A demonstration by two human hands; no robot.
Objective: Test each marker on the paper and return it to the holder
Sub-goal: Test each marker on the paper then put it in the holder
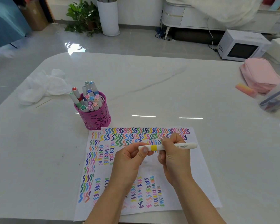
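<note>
A white marker with a yellow band (pixel 153 147) lies level above the paper (pixel 199 172), held by both hands. My left hand (pixel 129 160) pinches its capped left end between thumb and fingers. My right hand (pixel 174 152) grips the barrel just right of the band. The paper is covered with many coloured squiggles. A magenta cut-metal holder (pixel 95 118) stands upright at the paper's far left corner, with several capped markers (pixel 89 97) in it.
A crumpled white plastic bag (pixel 42 85) lies far left on the white marble table (pixel 152 88). At the right edge sit a pink pouch (pixel 259 75), a pink-yellow eraser (pixel 245 89) and a clear container (pixel 276 99).
</note>
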